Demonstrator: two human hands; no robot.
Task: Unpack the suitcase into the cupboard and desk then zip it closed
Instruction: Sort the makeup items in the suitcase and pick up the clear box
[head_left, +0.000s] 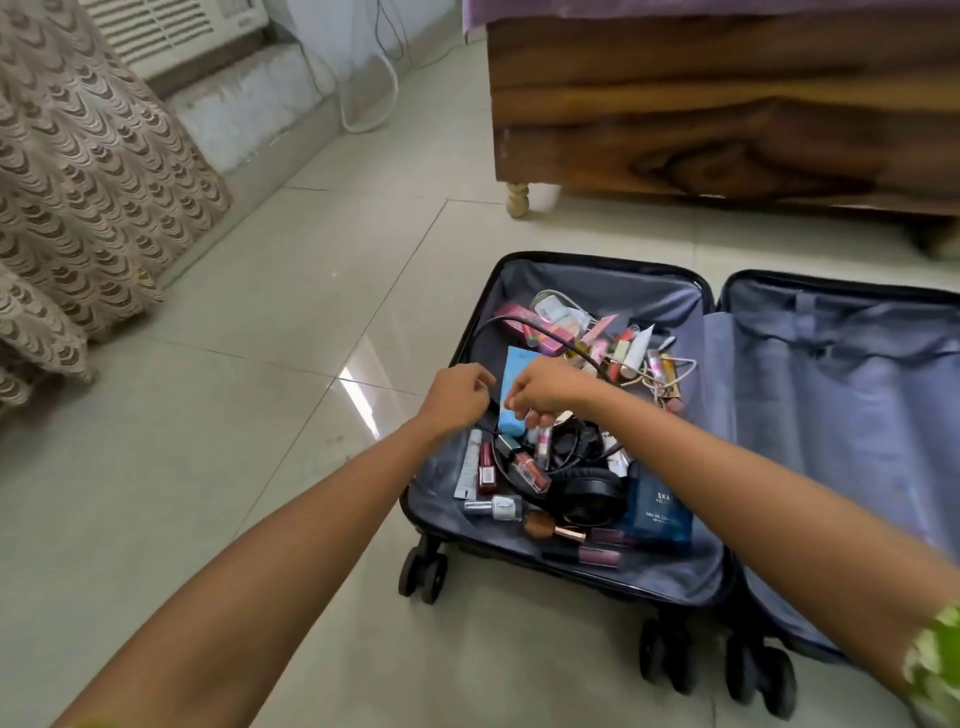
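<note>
**Two hands on one black strap, with loose cosmetics lying under it**

Two hands meet over the left half of the open black hard-shell suitcase (714, 306). The left hand (457, 397) is pinched together on a thin black strap or cable (540, 332), which arcs up and away over the contents. The right hand (540, 392) is curled beside it, fingers drawn in; whether it grips the same strap or a small item underneath, I cannot tell.

The strap runs across the pile, and its far end is lost among the items. Directly below the hands lies a pale blue rectangular box (517, 374), with black over-ear headphones (589, 493) nearer the body and small nail-polish bottles (487, 467) just beside them. A dark blue cologne box (660, 512) sits near the hinge.

My judgement: pulling the strap up could snag it on the tangled cream cord (660, 376) or drag light tubes and bottles over the rim onto the glossy tiled floor (291, 312). Glass bottles could roll or crack. The right half of the case looks unloaded, its grey lining (841, 395) bare.
</note>
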